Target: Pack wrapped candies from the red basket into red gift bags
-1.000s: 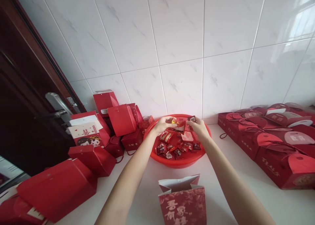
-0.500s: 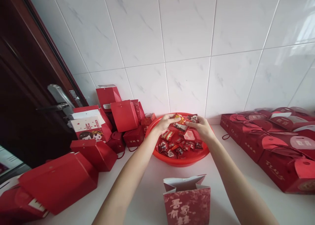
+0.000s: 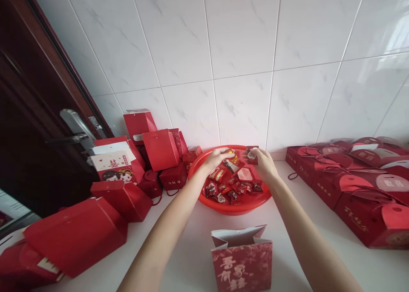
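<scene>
Over the far part of a red plastic basket (image 3: 234, 209), my left hand (image 3: 216, 159) pinches a red-and-gold wrapped candy (image 3: 235, 159). A larger packet with a white patch shows just below those fingers; whether it is held too I cannot make out. To the right, my right hand (image 3: 265, 164) grips a dark red candy packet (image 3: 252, 154) with white print. Several wrapped candies (image 3: 233, 189) and a pink-topped packet (image 3: 245, 174) lie in the basket. Nearer to me, between my forearms, a dark red paper gift bag (image 3: 242, 262) stands upright with its top open.
Red gift boxes and bags (image 3: 161, 149) crowd the left side, some stacked, beside a dark door (image 3: 28, 113) with a metal handle. Rows of red boxes (image 3: 338, 189) with bows line the right. A tiled wall (image 3: 243, 108) rises behind the basket.
My hands have moved slightly apart. The right hand has drawn its dark packet away from the gold candy and turned it, so its print faces me more.
</scene>
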`<state>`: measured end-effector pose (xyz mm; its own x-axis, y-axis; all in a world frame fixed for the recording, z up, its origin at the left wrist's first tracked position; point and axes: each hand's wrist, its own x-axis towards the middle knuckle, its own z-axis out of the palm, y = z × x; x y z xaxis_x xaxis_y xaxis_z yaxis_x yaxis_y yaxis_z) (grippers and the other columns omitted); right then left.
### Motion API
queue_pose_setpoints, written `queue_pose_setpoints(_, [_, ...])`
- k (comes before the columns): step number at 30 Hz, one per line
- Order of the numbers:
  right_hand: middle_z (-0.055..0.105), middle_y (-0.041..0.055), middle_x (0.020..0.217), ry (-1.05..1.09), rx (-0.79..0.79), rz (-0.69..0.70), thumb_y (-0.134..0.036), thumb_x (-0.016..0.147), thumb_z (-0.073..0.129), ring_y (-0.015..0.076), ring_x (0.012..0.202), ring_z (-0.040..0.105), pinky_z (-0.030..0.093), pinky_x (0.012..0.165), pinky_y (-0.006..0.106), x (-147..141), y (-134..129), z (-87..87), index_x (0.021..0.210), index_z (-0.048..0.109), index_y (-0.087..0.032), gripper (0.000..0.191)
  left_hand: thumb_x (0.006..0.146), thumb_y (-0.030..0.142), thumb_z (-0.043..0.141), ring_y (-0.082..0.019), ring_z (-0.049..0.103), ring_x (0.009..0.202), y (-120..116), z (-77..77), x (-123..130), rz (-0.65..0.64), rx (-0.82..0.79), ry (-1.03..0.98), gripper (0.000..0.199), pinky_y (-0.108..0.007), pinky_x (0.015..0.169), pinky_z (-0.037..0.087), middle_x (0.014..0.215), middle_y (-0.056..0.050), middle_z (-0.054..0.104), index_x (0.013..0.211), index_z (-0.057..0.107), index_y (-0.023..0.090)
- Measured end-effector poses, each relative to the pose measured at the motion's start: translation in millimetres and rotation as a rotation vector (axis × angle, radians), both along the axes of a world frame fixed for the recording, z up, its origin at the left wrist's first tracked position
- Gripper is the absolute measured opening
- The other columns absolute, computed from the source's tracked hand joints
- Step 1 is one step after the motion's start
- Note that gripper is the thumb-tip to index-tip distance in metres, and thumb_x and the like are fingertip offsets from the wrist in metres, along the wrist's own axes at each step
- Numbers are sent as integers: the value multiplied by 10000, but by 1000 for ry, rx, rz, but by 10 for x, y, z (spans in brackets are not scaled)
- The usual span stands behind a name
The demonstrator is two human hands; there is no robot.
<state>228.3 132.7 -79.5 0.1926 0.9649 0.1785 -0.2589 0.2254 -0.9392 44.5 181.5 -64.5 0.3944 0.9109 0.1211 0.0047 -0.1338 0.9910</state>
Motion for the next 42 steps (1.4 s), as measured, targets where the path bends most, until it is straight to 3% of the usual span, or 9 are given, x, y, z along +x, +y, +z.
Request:
queue_pose_setpoints(6, [690, 22, 766, -112, -4, 286, -379, 664, 774, 179, 755, 665, 571, 725, 305, -66, -158, 94, 723, 678, -187, 222, 690, 579, 806, -257, 671, 989, 16, -55, 61, -53, 151, 92, 494, -342, 867, 497, 950, -68, 765, 928, 756, 149])
queue_pose_setpoints(11, [692, 31, 743, -219, 12, 398, -394, 644, 808, 191, 736, 665, 576, 725, 340, -69, -189, 109, 742, 720, -163, 267, 673, 574, 807, -264, 665, 976, 2, -48, 77, 5, 186, 160, 466, -339, 863, 492, 885, -66, 762, 842, 772, 141])
queue_pose_setpoints(16, [661, 6, 665, -266, 40, 285, -390, 621, 811, 175, 696, 625, 537, 704, 311, -39, -110, 34, 649, 685, -169, 256, 794, 539, 692, -263, 653, 1037, 39, -77, 71, 95, 194, 276, 408, -341, 913, 485, 964, -79, 771, 896, 775, 153])
queue_pose_setpoints(19, [679, 16, 710, -236, 44, 175, -448, 663, 778, 184, 698, 643, 539, 679, 314, -23, -74, -5, 707, 684, -182, 285, 879, 474, 576, -244, 668, 961, 106, -168, 44, 145, 175, 400, 358, -330, 832, 499, 906, -78, 760, 881, 756, 165])
queue_pose_setpoints(23, [675, 17, 719, -185, 40, 61, -517, 682, 759, 190, 686, 655, 546, 628, 310, -7, -26, -34, 794, 680, -188, 357, 705, 286, 734, -211, 635, 665, 146, -316, 0, 42, 130, 669, 159, -308, 679, 472, 583, -10, 644, 592, 673, 192])
queue_pose_setpoints(26, [681, 16, 729, -167, 28, 19, -497, 681, 758, 189, 679, 655, 540, 595, 297, -5, -11, -41, 867, 694, -186, 368, 565, 170, 784, -196, 597, 607, 128, -377, -1, -71, 134, 834, 177, -288, 649, 441, 515, 31, 594, 510, 621, 214])
queue_pose_setpoints(32, [695, 9, 734, -143, -10, -32, -436, 719, 709, 179, 651, 654, 527, 547, 274, -15, -34, -16, 1010, 710, -198, 375, 471, 155, 841, -261, 677, 836, 85, -364, 62, -155, 181, 954, 329, -272, 695, 447, 760, 21, 719, 765, 721, 240])
queue_pose_setpoints(36, [707, 19, 773, -129, -39, -73, -419, 736, 711, 189, 677, 677, 547, 566, 285, -22, -34, -1, 999, 694, -212, 335, 498, 292, 901, -303, 691, 928, 30, -344, 103, -192, 177, 955, 425, -295, 750, 463, 817, 0, 734, 889, 740, 246])
queue_pose_setpoints(42, [727, 54, 827, -113, -80, -64, -400, 757, 748, 214, 705, 709, 576, 553, 303, -25, -42, 7, 1018, 675, -201, 337, 411, 301, 950, -315, 677, 859, -40, -368, 157, -190, 155, 914, 486, -310, 704, 453, 725, 3, 688, 827, 711, 226])
